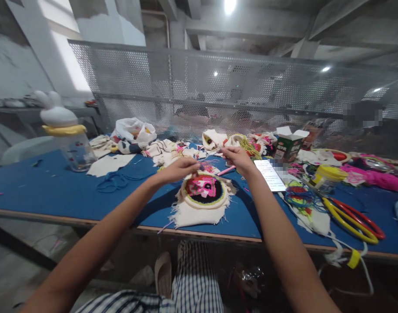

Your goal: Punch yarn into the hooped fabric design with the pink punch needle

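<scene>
An embroidery hoop (205, 205) with cream fabric (199, 219) lies on the blue table in front of me. Its stitched design (215, 191) is black, red and pink with a green border, and the cloth edges are frayed. My left hand (184, 167) hovers at the hoop's upper left edge, fingers closed in a pinch; what sits between them is too small to name. Up and to the right, my right hand (237, 157) also pinches something thin near its fingertips that I cannot make out. A pink pen-like tool (226, 171) lies just below that hand.
A lit phone (269, 175) rests right of my right hand. Further right are large red-and-yellow-handled scissors (352, 219), a yellow tub (329, 176) and a green box (288, 145). Blue yarn (112, 181) and a rabbit-lidded jar (71, 148) stand left. Fabric scraps line the back.
</scene>
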Available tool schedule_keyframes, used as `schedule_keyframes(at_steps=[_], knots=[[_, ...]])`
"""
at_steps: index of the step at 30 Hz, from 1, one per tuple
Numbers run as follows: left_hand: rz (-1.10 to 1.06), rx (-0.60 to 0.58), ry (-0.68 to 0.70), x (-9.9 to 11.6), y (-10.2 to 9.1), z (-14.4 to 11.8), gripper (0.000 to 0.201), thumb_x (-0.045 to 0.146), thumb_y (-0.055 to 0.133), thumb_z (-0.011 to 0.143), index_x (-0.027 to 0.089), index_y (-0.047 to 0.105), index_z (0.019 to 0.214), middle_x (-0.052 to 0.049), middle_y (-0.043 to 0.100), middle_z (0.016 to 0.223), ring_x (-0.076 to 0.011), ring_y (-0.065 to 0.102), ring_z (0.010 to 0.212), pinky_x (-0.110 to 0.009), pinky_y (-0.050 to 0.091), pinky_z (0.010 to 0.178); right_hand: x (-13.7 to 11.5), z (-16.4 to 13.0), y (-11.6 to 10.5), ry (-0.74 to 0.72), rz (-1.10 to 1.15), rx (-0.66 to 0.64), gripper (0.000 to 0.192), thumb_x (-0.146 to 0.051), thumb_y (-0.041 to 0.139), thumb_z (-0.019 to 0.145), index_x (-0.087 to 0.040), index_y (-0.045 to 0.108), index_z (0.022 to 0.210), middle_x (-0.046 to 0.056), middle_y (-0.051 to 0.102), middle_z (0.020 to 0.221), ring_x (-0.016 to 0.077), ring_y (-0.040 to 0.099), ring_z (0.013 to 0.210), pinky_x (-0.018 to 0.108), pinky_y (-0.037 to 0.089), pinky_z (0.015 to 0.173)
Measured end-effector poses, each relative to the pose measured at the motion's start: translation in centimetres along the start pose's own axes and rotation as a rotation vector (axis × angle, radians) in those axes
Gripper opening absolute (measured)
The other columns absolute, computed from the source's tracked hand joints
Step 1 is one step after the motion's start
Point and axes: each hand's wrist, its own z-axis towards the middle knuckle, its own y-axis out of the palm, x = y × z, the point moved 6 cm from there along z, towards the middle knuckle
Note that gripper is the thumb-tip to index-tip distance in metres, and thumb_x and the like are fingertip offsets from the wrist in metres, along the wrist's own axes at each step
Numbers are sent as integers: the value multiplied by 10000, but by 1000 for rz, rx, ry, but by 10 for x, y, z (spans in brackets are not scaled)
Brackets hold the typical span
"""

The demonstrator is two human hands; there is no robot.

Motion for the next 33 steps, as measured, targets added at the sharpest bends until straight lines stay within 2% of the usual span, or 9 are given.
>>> schedule_keyframes(at_steps=[4,7,10,14,16,18,21,26,33], knots=[[-31,159,-90,-25,-64,-20,311,436,476,786,157,558,675,17,524,523,-97,458,474,-216,357,477,10,7,-27,7,58,202,228,-313,464,886,-123,548,980,15,585,827,84,557,611,226,481,523],[-49,196,-116,-34,-87,-32,340,434,490,777,166,475,568,39,438,469,-81,382,429,-208,305,439,12,6,-25,9,76,223,235,-311,473,881,-126,548,1003,34,592,896,111,580,693,269,500,594],[-92,122,-118,-28,-78,-33,319,429,467,797,162,486,625,58,377,467,-70,327,409,-198,276,415,7,2,3,-20,68,139,237,-300,502,865,-128,553,1020,52,588,980,148,587,807,329,500,689],[-128,-79,-117,-6,-44,-22,275,406,499,799,139,557,833,58,384,512,-61,317,422,-178,247,396,-4,-8,55,-63,78,-118,282,-197,589,804,-152,554,1080,57,585,1076,170,571,926,367,470,798],[-132,-160,-113,6,-31,-16,269,384,519,794,136,571,883,54,388,524,-60,317,431,-174,236,391,-7,-14,74,-68,89,-266,286,-138,621,768,-156,580,1051,48,608,1052,154,577,911,346,464,810],[-133,-197,-108,13,-24,-13,256,360,524,796,136,573,910,53,389,524,-61,317,436,-173,237,393,-6,-18,84,-60,91,-379,165,-131,622,765,-130,618,930,29,641,924,135,594,824,327,473,774],[-130,-179,-105,15,-26,-12,241,341,507,809,134,559,922,54,385,529,-63,321,446,-173,240,403,0,-18,84,-44,89,-441,78,-179,580,809,-107,605,794,-1,622,772,116,592,709,309,487,697],[-127,-120,-111,4,-34,-15,232,361,500,807,132,534,823,47,394,583,-58,327,461,-175,240,415,6,-14,77,-1,107,-437,141,-234,521,856,-111,590,857,16,616,838,115,593,723,290,498,657],[-143,-90,-131,-2,-35,-16,224,359,527,784,138,544,814,46,409,554,-58,329,445,-176,228,401,14,-8,72,58,117,-380,119,-213,527,853,-114,571,903,-6,588,781,77,554,598,227,482,545]])
